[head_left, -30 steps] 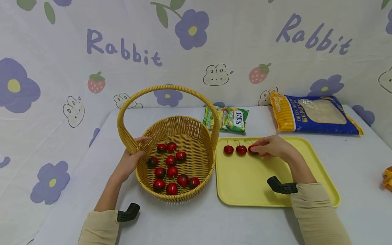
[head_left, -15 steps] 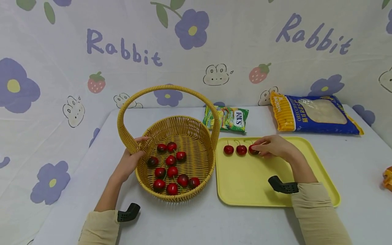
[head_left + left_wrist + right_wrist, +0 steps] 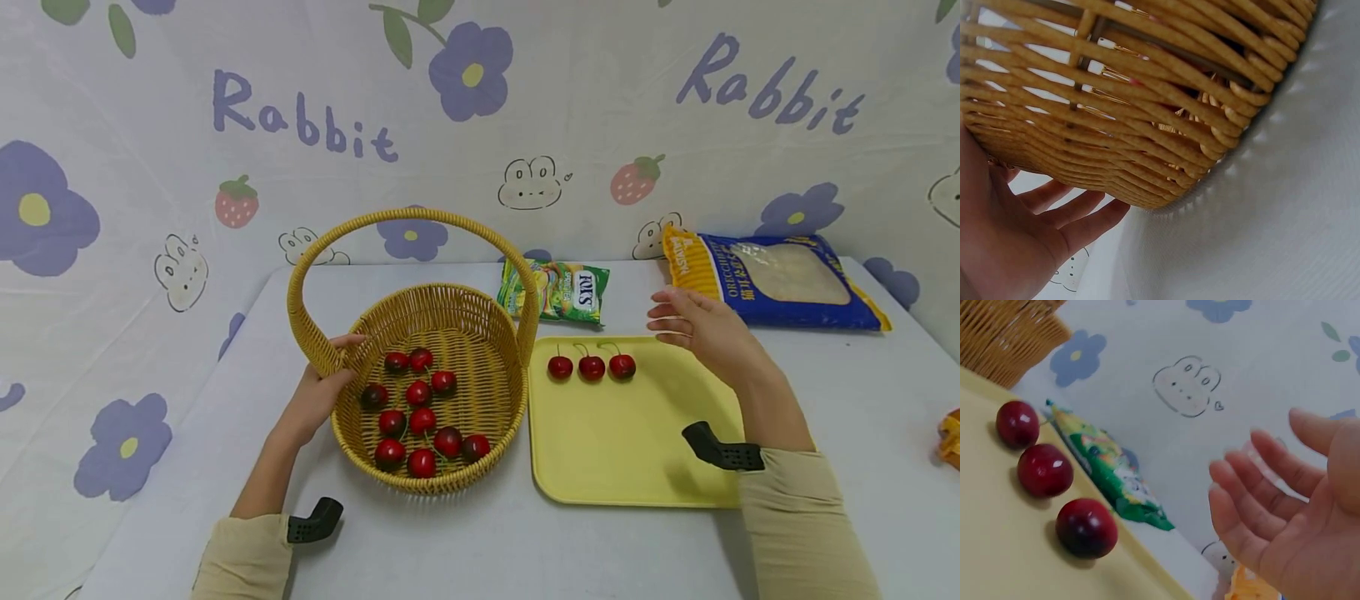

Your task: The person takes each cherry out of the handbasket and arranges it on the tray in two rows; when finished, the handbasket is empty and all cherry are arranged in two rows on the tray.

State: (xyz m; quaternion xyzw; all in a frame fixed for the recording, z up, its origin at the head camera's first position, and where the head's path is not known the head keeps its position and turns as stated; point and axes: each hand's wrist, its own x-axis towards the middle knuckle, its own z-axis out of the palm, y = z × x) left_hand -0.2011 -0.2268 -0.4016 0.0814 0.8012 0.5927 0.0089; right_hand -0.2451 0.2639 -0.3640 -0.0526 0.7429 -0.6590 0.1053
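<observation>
Wht tabletop (image 3: 450,546), printed backdrop (image 3: 315,196) | L hand (image 3: 317,396) gripping basket (image 3: 429,485) side by handle base | R hand (image 3: 712,337) fingers loose, apart, nr tray (image 3: 615,454) far edge | 3 cherries (image 3: 591,369) in row on tray, 11 more in basket

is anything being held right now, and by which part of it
The left hand holds the basket by its rim, at the handle's left foot. The right hand holds nothing.

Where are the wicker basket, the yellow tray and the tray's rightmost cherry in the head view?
Wicker basket (image 3: 476,379): head view, bare woven floor inside.
Yellow tray (image 3: 615,442): head view, bare middle surface.
Rightmost cherry (image 3: 622,367): head view, middle of its red body.
</observation>
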